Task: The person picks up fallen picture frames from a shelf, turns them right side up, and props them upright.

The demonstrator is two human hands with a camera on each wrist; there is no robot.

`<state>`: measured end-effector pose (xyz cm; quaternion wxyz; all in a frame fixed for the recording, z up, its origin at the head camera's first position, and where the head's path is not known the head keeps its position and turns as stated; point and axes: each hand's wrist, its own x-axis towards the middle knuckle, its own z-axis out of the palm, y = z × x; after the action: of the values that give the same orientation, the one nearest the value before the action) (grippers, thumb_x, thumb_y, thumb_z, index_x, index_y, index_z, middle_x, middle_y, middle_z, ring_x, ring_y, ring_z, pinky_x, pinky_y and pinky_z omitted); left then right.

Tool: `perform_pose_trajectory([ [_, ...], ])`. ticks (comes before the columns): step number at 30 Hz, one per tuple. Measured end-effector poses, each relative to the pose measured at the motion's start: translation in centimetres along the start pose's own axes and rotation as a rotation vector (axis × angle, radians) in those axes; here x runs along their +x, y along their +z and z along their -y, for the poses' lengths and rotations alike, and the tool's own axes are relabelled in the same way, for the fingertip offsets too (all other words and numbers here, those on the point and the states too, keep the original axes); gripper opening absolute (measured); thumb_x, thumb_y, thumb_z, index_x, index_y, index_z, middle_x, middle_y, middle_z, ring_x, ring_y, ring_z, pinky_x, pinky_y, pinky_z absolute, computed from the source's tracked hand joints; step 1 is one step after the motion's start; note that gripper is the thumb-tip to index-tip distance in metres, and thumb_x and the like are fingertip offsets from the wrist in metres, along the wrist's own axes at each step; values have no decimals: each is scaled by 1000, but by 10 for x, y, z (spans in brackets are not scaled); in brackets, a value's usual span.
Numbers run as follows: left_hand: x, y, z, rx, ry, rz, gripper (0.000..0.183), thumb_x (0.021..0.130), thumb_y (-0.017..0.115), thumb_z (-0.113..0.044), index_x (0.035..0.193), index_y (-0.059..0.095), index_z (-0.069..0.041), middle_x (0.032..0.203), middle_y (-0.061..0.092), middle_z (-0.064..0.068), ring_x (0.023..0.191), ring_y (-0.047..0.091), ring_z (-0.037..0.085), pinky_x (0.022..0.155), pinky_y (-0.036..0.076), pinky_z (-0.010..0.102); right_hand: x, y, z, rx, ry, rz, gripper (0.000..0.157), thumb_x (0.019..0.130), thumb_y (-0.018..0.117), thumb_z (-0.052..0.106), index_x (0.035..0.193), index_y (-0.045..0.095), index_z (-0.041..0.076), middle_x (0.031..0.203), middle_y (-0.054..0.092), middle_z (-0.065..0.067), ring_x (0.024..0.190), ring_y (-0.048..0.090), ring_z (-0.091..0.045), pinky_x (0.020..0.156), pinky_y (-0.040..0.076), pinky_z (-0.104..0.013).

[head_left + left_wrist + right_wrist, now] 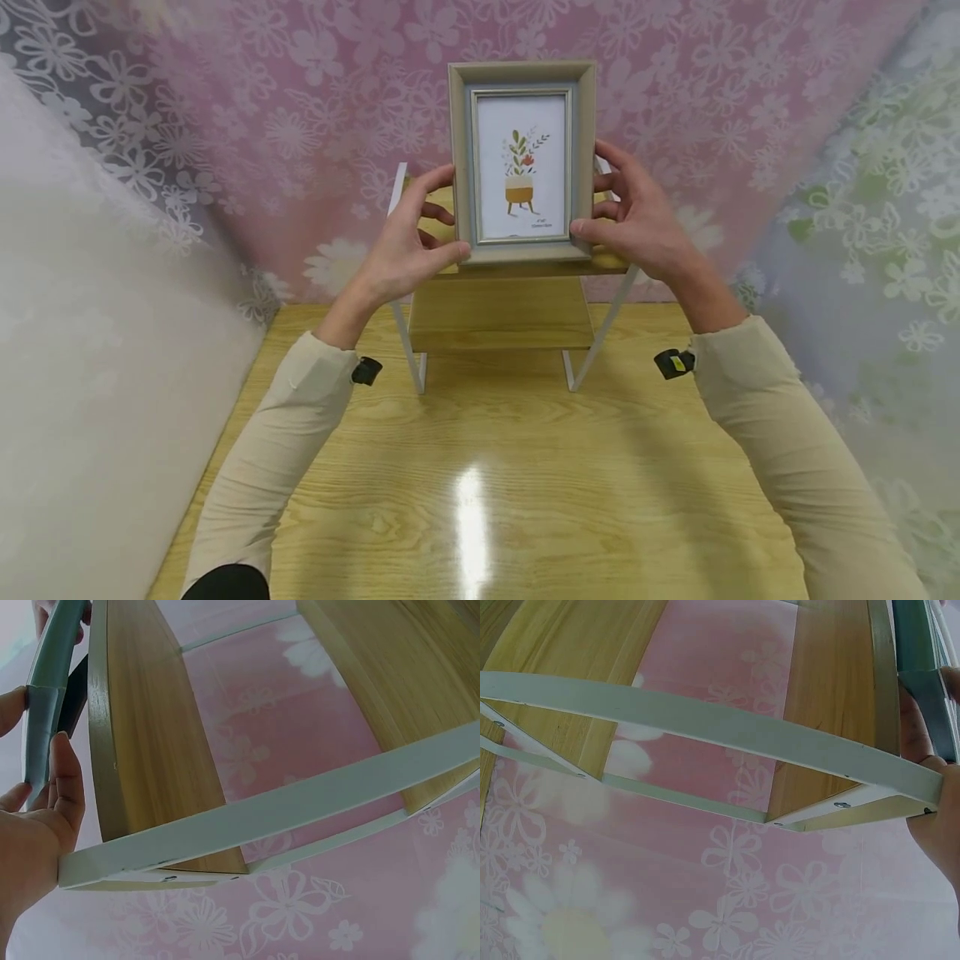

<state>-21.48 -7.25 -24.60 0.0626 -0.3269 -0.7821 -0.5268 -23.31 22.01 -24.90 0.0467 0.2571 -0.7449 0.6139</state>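
Observation:
A picture frame (588, 108) with a beige border and a potted-plant print stands nearly upright at the top board of a small shelf. My left hand (408, 242) grips its left edge, thumb at the lower left corner. On the opposite side my right hand (637, 212) holds it, thumb on the front lower right and fingers along the right edge. Edge-on in the left wrist view, the frame (46, 697) has a dark piece (73, 694) behind it, near the board. Whether the frame's base touches the board cannot be told.
The shelf has wooden boards, including a lower board (498, 312), and white metal side legs (411, 350). It stands on a wood-grain surface (375, 475) against a pink floral backdrop (315, 150). Pale panels rise at left (112, 333) and right (862, 275).

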Motion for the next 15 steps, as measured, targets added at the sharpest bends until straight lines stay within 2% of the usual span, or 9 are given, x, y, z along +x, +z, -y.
perform_pose_trajectory([
  [5,0,-1,0,-3,14,1,77,81,68,4,146,27,-2,149,28,11,107,49,26,77,47,37,-1,2,6,-36,4,17,84,80,65,-10,149,26,17,116,48,-18,81,62,-23,70,54,-22],
  [15,0,1,-9,12,35,4,78,81,68,3,147,26,-2,150,26,10,109,50,25,77,47,37,2,-2,-1,-33,4,39,81,83,59,-12,150,24,17,116,46,-18,87,62,-27,70,55,-25],
])
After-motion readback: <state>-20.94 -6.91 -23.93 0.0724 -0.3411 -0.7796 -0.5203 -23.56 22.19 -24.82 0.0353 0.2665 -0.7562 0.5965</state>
